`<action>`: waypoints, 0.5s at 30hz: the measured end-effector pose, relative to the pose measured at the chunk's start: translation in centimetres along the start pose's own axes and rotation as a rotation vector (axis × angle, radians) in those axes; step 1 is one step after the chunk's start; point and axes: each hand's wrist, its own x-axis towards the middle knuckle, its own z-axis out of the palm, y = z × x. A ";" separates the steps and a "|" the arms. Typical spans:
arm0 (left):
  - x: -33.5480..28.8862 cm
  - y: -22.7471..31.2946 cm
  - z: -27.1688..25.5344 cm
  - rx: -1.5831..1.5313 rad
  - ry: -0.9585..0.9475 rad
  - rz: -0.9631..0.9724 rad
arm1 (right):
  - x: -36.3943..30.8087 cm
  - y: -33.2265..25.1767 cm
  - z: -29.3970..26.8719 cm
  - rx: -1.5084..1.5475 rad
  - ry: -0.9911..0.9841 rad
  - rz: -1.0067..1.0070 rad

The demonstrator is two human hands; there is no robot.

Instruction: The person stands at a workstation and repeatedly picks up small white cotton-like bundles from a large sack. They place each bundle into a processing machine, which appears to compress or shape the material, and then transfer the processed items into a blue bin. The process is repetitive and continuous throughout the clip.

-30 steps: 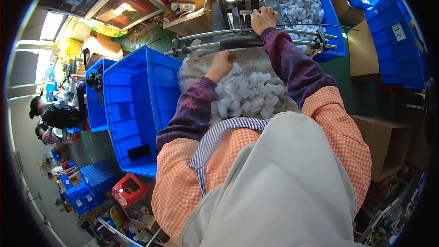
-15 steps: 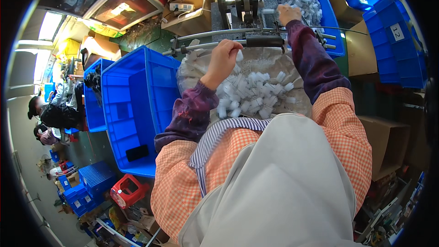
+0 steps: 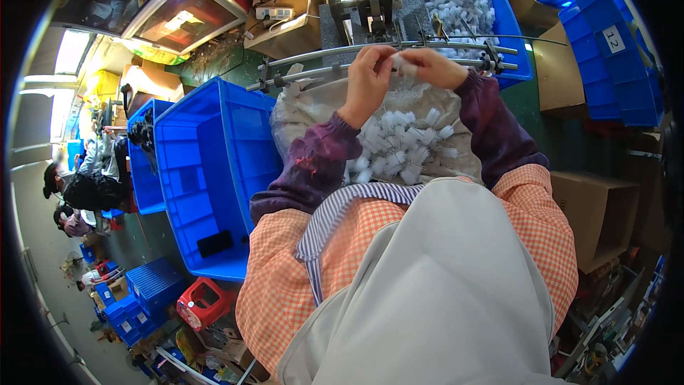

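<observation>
Head view's got the left hand (image 3: 368,80) and right hand (image 3: 436,68) tip to tip, both seemingly pinching one small white plastic piece (image 3: 405,66) right between them, neither clearly nearer, long axis too blurry to call, just past the loose white pile (image 3: 400,145).

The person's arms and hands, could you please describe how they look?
Both the left hand and right hand are bare. Mottled dark purple oversleeves gather at the wrists, the left marked reddish-pink; above them are orange-and-white checked sleeves.
</observation>
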 end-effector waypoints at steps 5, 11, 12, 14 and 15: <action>-2.8 -5.4 -2.9 0.509 -0.276 -0.065 | 3.4 5.7 -1.7 -0.694 0.420 0.278; -6.6 -13.2 -5.7 0.889 -0.672 0.030 | 6.4 9.2 -1.6 -1.047 0.397 0.374; -6.7 -14.1 -5.9 0.884 -0.701 0.032 | 6.7 9.3 -1.6 -1.061 0.400 0.372; -6.5 -14.0 -5.8 0.841 -0.736 -0.026 | 6.8 9.6 -1.5 -1.089 0.403 0.377; -6.4 -14.0 -5.8 0.819 -0.753 -0.055 | 6.8 9.8 -1.4 -1.083 0.399 0.370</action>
